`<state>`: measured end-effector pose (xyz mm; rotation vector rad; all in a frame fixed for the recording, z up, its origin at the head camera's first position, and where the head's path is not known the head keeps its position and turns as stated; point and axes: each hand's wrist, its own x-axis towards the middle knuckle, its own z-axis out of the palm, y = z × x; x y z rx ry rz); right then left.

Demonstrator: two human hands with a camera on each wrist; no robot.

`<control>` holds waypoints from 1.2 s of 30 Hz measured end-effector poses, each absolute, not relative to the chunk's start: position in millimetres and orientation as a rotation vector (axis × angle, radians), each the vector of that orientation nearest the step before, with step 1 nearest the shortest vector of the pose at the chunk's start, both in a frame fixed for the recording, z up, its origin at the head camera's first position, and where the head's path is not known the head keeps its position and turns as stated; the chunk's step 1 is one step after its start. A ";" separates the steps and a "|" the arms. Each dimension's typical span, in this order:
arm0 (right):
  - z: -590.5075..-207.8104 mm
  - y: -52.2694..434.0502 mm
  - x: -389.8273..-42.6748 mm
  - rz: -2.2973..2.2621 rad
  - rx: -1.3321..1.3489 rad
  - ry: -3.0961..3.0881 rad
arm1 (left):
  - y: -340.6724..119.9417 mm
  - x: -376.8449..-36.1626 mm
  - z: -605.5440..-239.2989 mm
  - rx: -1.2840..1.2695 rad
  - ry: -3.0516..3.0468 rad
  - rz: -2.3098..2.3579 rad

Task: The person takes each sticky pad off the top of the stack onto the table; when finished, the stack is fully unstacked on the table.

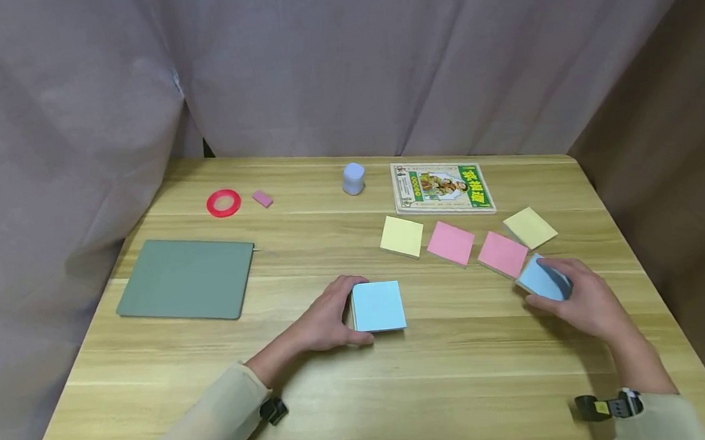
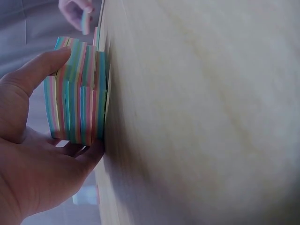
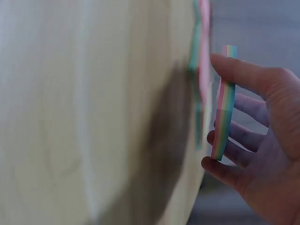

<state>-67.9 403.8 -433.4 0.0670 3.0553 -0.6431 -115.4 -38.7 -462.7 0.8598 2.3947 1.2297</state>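
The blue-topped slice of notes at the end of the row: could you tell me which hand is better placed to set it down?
Right: the right hand already holds the thin blue-topped slice beside the pink pad.

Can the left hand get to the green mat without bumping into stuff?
Probably yes. The left hand grips the big sticky-note block, and the green mat lies just to its left, with only bare table between them. It would likely have to let go first.

Matt paper note pads (image 1: 378, 306) lie on a smooth, light wood-grain table (image 1: 441, 392) before cloth curtains (image 1: 340, 62).
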 end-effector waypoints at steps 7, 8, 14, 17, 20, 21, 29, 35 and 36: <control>-451.7 427.1 -72.7 -0.624 0.071 3.016 | -39.0 -116.6 -464.6 0.859 2.397 1.227; -452.4 427.7 -73.2 -0.625 0.067 3.016 | -39.0 -116.8 -464.8 0.857 2.397 1.223; -453.9 428.7 -75.3 -0.628 0.035 3.006 | -39.5 -116.8 -464.7 0.855 2.398 1.222; -453.3 429.0 -75.8 -0.622 0.033 2.994 | -39.7 -116.7 -464.6 0.863 2.401 1.222; -451.5 428.7 -75.9 -0.610 0.042 2.977 | -39.9 -116.6 -464.9 0.874 2.400 1.231; -450.5 428.4 -75.9 -0.605 0.045 2.972 | -39.9 -116.7 -465.1 0.874 2.401 1.229; -425.4 402.6 -75.9 -0.582 -0.051 3.020 | -39.9 -117.1 -465.5 0.859 2.406 1.222; -407.8 340.9 -80.6 -0.629 -0.395 3.063 | -39.6 -117.3 -465.8 0.862 2.395 1.220; -406.6 328.5 -81.2 -0.630 -0.452 3.055 | -39.5 -117.4 -465.8 0.858 2.396 1.214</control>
